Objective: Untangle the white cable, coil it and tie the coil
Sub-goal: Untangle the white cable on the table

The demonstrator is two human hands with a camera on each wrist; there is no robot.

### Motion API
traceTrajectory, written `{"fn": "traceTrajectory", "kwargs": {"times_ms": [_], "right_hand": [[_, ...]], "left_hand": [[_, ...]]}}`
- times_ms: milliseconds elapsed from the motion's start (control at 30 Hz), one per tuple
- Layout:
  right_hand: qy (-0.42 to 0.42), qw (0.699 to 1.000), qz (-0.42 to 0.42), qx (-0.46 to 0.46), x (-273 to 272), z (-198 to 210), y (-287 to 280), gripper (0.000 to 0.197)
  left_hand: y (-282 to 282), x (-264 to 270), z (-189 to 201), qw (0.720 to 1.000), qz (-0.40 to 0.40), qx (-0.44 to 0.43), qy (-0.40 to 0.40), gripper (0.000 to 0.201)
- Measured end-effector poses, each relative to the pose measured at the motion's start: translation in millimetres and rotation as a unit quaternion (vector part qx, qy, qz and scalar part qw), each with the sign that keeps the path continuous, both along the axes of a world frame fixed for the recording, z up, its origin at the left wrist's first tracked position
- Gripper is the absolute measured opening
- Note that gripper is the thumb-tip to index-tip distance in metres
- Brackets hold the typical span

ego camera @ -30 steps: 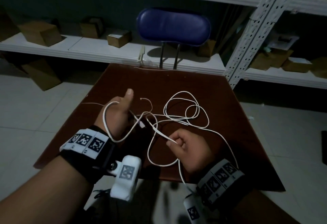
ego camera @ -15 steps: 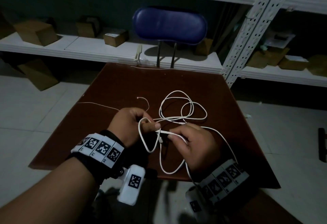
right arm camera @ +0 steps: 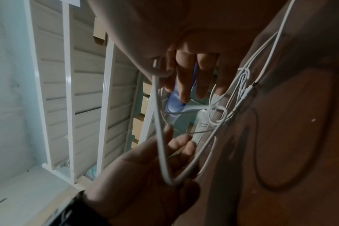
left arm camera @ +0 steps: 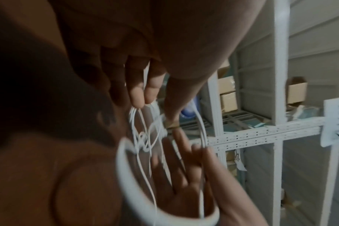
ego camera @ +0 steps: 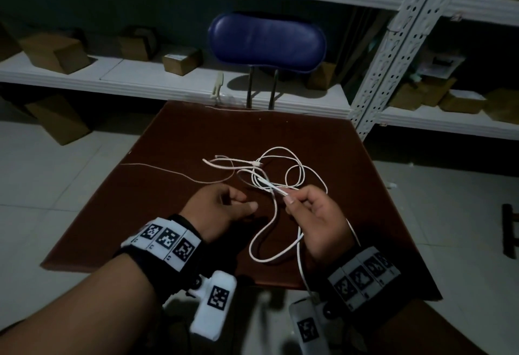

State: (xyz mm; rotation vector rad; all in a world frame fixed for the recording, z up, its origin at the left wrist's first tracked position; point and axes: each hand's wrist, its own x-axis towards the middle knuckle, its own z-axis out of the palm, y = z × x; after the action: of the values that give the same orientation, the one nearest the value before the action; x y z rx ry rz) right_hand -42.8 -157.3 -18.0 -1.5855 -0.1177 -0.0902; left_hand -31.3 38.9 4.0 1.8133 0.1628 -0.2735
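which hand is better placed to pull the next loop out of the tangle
Left, probably. The right hand already pinches the white cable near the knotted loops, anchoring it. The left hand looks free, fingers loosely curled beside the tangle on the table.

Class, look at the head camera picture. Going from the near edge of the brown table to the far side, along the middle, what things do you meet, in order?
Hanging loop of the white cable → right hand pinching the cable → tangled loops on the brown table → blue chair back → white shelf with cardboard boxes.
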Motion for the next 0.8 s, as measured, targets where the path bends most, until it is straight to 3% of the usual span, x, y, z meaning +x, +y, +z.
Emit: {"fn": "traceTrajectory", "kwargs": {"times_ms": [167,333,433,533,667,733,800], "right_hand": [[-0.004,1.000,0.009,-0.008,-3,-1,1,0.011],[-0.024,0.998,0.001,-0.057,-7,2,0,0.013],[-0.003,0.999,0.021,-0.044,-8,10,-3,0.013],[0.001,0.997,0.041,-0.067,-12,14,-7,0.012],[-0.007,0.995,0.077,-0.069,-18,20,-10,0.009],[0.006,0.996,0.071,-0.056,-16,19,-12,0.009],[0.011,0.998,0.034,-0.042,-13,18,-15,0.014]], "left_hand": [[-13,2,-11,0.996,0.046,-0.067,0.046,0.017],[-7,13,-13,0.982,0.183,-0.025,0.047,0.033],[-3,18,-11,0.972,0.183,-0.120,0.089,0.025],[-1,23,-13,0.922,0.215,-0.278,0.165,0.040],[6,28,-10,0.902,0.226,-0.325,0.170,0.036],[8,28,-4,0.899,0.231,-0.339,0.157,0.027],[4,25,2,0.922,0.248,-0.277,0.109,0.005]]}}
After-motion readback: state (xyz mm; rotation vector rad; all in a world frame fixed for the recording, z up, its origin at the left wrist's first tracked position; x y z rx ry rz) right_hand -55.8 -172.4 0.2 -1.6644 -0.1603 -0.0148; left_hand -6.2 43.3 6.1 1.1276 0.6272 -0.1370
